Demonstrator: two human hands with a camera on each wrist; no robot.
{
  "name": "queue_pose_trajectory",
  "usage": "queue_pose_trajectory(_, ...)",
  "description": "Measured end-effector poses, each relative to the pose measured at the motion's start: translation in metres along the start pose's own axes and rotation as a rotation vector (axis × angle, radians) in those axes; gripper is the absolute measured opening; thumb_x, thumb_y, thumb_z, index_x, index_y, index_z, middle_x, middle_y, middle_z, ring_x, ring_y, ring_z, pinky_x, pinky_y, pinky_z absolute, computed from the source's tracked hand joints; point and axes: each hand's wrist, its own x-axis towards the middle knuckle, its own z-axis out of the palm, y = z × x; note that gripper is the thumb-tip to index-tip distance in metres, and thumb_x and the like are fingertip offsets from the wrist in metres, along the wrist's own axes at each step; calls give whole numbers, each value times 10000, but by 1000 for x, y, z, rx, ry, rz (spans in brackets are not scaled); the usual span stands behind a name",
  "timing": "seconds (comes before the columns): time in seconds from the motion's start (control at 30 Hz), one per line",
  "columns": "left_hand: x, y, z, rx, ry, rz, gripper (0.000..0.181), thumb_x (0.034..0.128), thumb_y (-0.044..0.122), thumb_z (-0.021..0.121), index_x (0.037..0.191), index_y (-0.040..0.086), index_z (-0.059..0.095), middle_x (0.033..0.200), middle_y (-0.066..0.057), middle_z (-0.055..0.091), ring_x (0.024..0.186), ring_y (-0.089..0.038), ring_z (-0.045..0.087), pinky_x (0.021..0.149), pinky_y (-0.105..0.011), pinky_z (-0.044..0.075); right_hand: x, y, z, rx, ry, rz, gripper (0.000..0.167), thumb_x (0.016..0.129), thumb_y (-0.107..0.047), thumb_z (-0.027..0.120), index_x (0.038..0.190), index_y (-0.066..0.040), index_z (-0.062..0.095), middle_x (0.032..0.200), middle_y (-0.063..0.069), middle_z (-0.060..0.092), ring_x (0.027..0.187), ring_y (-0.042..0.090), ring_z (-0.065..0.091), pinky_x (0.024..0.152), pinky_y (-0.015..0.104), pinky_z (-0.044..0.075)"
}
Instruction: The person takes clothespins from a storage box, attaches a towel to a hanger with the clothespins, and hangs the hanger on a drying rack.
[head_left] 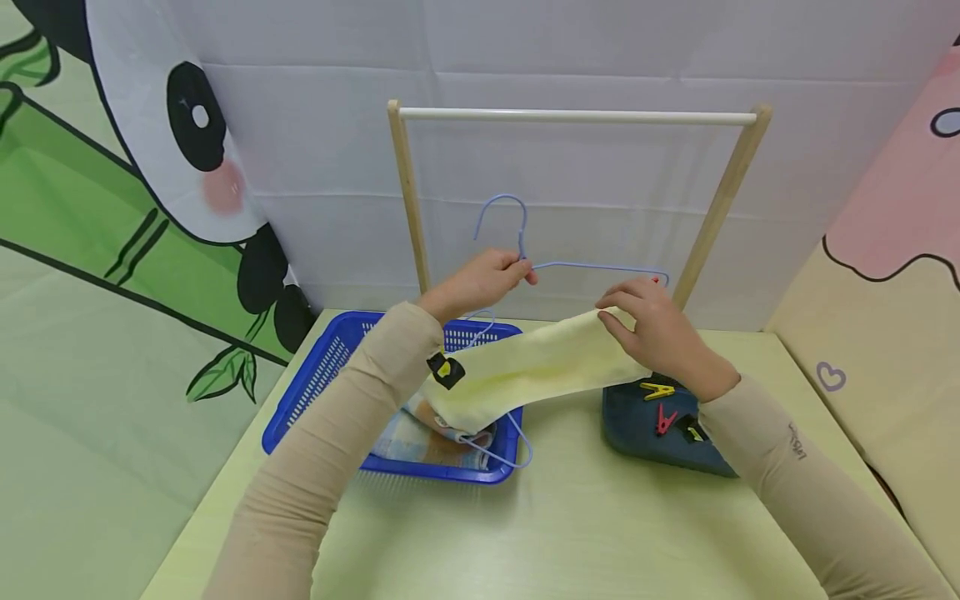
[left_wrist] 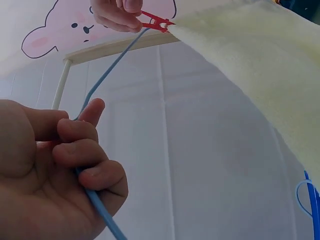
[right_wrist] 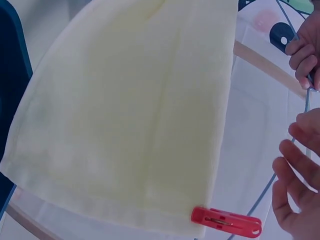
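Note:
My left hand point(head_left: 487, 279) grips a light blue wire hanger point(head_left: 600, 266) near its neck, with the hook point(head_left: 501, 198) pointing up. A pale yellow towel point(head_left: 540, 362) hangs at a slant below the hanger, its left part over the basket. A red clothespin point(right_wrist: 226, 222) sits on one towel corner, beside the hanger wire. My right hand point(head_left: 660, 333) is close to that corner. In the right wrist view, its fingers point(right_wrist: 292, 157) are spread and loosely bent, apart from the clothespin.
A blue basket point(head_left: 318, 367) holds folded checked cloth point(head_left: 427, 442) and another blue hanger point(head_left: 517, 465). At right, a dark blue tray point(head_left: 637, 442) carries a yellow clothespin point(head_left: 657, 390) and a red one point(head_left: 664, 419). Behind stands a wooden rack with a white rod point(head_left: 577, 116).

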Motion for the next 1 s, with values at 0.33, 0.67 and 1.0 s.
queue_pose_trajectory(0.33, -1, 4, 3, 39, 32, 55, 321, 1037, 251, 374, 1041, 91, 651, 636, -31, 383, 515, -139, 270, 585, -290, 292, 3, 13, -8, -66, 86, 84, 252, 804, 18, 699, 1046, 62, 641, 1017, 226, 581, 917, 396, 507, 787, 490, 402)
queue_pose_trajectory(0.67, -1, 7, 5, 62, 43, 77, 272, 1013, 145, 387, 1037, 69, 647, 802, -118, 535, 566, -148, 329, 609, -271, 316, 6, 19, -11, -165, 75, 130, 285, 845, -55, 682, 1115, 26, 635, 1050, 221, 579, 986, 432, 491, 766, 561, 338)
queue_pose_trajectory(1.0, 2, 10, 9, 142, 88, 164, 268, 1004, 90, 345, 1023, 48, 609, 1127, -60, 637, 655, -171, 375, 642, -255, 341, 4, 19, -15, -210, -56, 212, 126, 944, -122, 579, 929, -18, 649, 808, 105, 635, 767, 307, 560, 641, 460, 331)
